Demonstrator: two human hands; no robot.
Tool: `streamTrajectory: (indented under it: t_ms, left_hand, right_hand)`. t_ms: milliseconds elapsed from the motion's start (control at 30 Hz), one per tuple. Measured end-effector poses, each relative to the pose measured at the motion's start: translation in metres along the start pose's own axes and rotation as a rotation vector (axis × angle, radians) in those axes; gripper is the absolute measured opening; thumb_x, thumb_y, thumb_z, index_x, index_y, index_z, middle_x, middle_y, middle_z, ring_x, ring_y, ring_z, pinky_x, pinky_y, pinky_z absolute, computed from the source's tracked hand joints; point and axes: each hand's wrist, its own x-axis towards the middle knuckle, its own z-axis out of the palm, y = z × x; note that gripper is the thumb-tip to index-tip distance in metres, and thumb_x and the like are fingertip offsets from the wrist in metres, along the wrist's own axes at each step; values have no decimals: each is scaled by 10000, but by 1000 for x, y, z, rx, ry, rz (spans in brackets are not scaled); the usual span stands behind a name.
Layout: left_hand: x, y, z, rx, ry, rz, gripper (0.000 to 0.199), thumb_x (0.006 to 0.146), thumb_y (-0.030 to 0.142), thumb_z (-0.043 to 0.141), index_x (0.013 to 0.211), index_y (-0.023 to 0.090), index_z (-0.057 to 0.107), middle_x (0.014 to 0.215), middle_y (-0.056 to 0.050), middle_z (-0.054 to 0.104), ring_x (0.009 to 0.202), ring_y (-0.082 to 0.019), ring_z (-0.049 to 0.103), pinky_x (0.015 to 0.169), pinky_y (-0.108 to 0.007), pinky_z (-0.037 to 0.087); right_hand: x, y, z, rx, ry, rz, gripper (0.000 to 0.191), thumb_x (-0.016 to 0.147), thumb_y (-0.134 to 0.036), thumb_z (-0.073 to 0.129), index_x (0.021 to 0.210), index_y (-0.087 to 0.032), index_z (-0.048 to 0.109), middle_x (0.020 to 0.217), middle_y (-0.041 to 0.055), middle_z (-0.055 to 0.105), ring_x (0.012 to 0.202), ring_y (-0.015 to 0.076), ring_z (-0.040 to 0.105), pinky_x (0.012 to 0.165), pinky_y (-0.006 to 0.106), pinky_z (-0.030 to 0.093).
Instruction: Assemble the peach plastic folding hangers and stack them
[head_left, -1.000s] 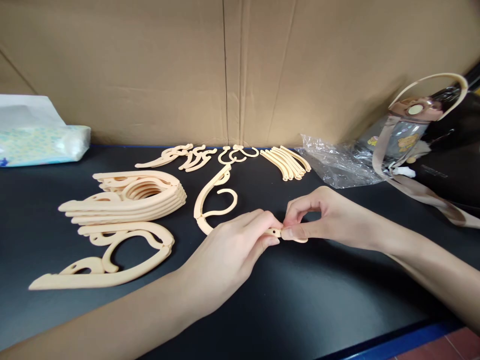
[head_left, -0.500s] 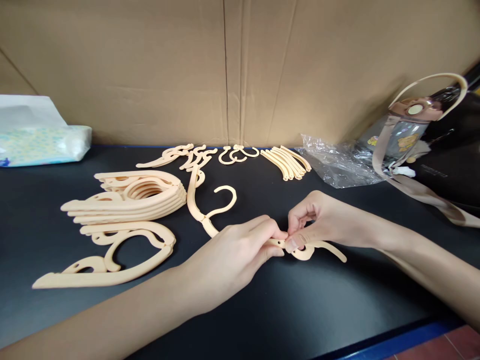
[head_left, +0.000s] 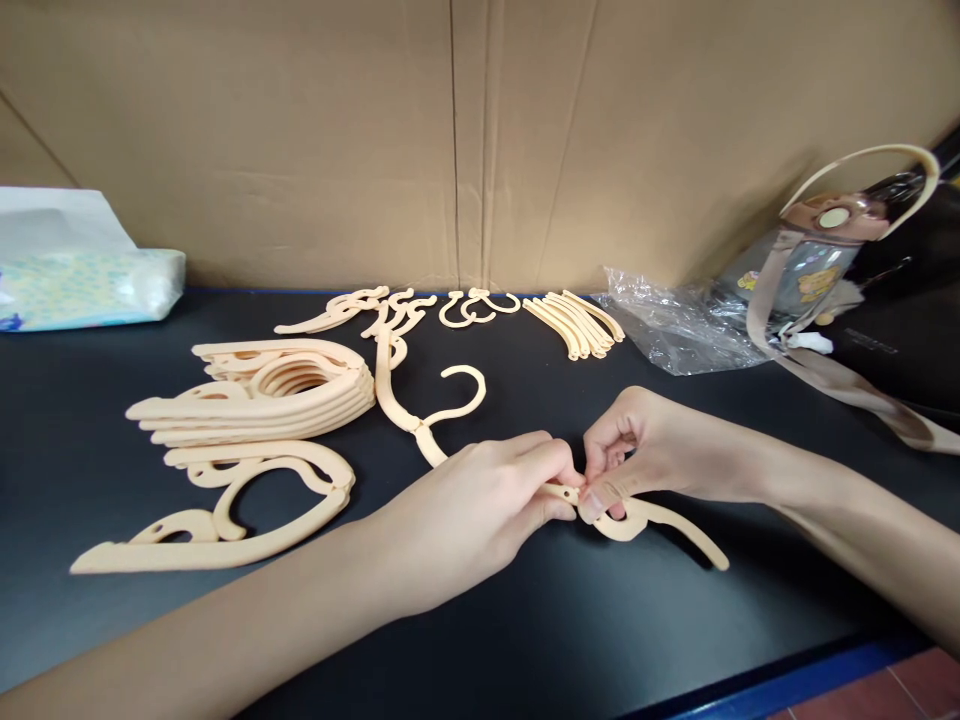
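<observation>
Both hands pinch a cream plastic folding hanger [head_left: 397,400] above the black table. Its hook and one arm stick out to the left beyond my left hand [head_left: 480,520], whose fingers grip the middle stretch. My right hand [head_left: 645,455], close beside it, pinches the other arm near a joint with thumb and fingertips. A curved end piece of the hanger hangs out below and to the right of that hand. Much of the middle is covered by my fingers. To the left lie a stack of folded hangers [head_left: 262,425] and a single folded hanger [head_left: 225,555].
Along the back lie loose arm pieces [head_left: 334,312], hooks [head_left: 469,312] and a row of straight strips [head_left: 574,328]. Clear plastic wrap [head_left: 675,325], a strapped bottle [head_left: 814,265] and a black bag [head_left: 900,330] stand right. A tissue pack [head_left: 90,285] sits far left, before a cardboard wall [head_left: 300,140].
The hanger's right end piece has swung outward and down, reaching further right. The hook has shifted slightly right. Both hands keep their pinch.
</observation>
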Motion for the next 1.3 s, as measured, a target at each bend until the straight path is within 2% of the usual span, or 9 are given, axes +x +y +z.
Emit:
streamTrajectory:
  t_ms: [200,400,600,733,867,967,1067,1200,1300]
  left_hand:
    - [1,-2,-1,-53,0,14,93,980,209,512,929,202,590,944,-7,650,837,-150,674,706,-242,488]
    - [5,-4,1,-67,10,39,77,1000,225,474,990,203,548,1023,-25,657,894,-153,672,737,-240,484]
    - [7,-4,2,-59,42,56,91,995,236,483,953,207,558,1004,-19,628,869,-144,651,722,-240,477]
    - [7,-5,4,-56,61,35,82,979,250,520,940,214,583,946,2,630,831,-138,649,695,-237,466]
    - [8,-5,8,-68,78,33,101,943,257,601,1039,225,608,924,21,682,837,-134,664,742,-236,483]
    - [7,0,10,-11,70,118,56,915,236,654,965,211,659,916,24,737,860,-148,664,827,-264,462]
    - [2,10,13,13,19,182,68,911,259,666,919,198,696,923,22,775,824,-145,670,838,-276,447]
    - [-4,18,18,-29,-66,211,72,900,240,682,947,195,714,890,25,785,770,-123,675,812,-249,470]
    - [-5,19,19,-41,-99,236,84,884,263,701,936,203,729,875,17,765,751,-116,667,767,-227,489]
  right_hand:
    - [0,-3,-2,-2,-7,16,270,688,-392,806,613,-156,700,560,-16,640,538,91,510,533,232,351]
    - [-3,-1,-10,-10,-97,-26,298,774,-398,754,665,-159,613,654,-16,653,623,104,570,586,229,395]
    - [-11,2,-9,191,-229,60,316,840,-459,686,786,-184,538,670,2,670,590,137,640,560,242,473]
    - [-22,12,-8,149,-87,113,323,865,-497,644,835,-191,545,693,-5,635,554,112,579,452,199,364]
    - [-34,20,-2,35,65,10,304,915,-485,582,856,-188,603,688,-37,486,624,96,436,567,227,358]
    - [-38,20,3,-70,115,-43,253,915,-458,594,935,-209,636,749,-28,518,685,113,432,597,246,337]
    - [-32,16,5,-147,189,-94,252,917,-464,592,953,-218,633,752,-28,540,668,118,437,585,254,339]
    - [-14,7,0,-376,358,-285,245,916,-453,606,986,-222,647,865,4,609,751,139,524,646,264,403]
    - [4,-3,-3,-520,314,-508,230,947,-414,572,1037,-222,660,1060,45,625,842,147,576,730,272,461]
